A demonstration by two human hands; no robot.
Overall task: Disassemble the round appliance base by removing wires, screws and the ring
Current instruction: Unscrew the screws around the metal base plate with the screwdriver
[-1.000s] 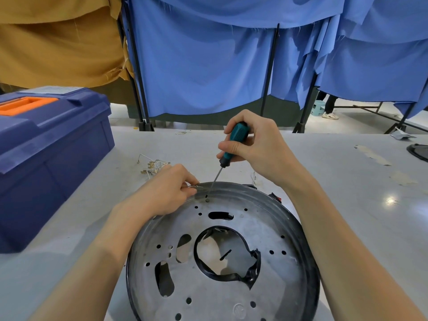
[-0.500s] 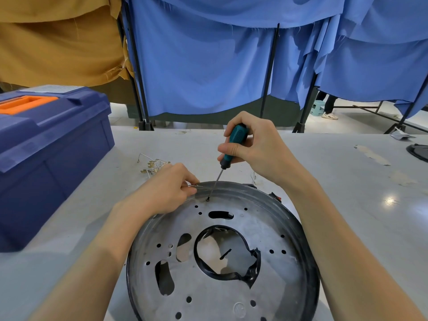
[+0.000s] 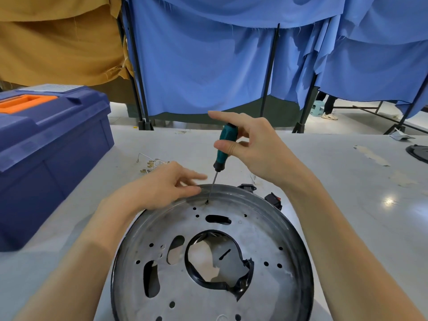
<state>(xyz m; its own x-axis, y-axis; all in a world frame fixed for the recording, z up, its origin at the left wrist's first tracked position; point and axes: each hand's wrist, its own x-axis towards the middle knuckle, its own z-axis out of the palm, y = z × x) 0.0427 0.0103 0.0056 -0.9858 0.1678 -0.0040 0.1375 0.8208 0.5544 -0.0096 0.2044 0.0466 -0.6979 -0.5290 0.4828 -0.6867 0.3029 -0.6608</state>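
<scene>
Round appliance base: metal, perforated, lying flat on the counter, near edge. Screwdriver: teal handle, upright, tip set in a screw by the far rim. Right hand: fingers loosely pinching the handle, index extended. Left hand: fingers spread, resting on the rim. Blue toolbox: left.
</scene>
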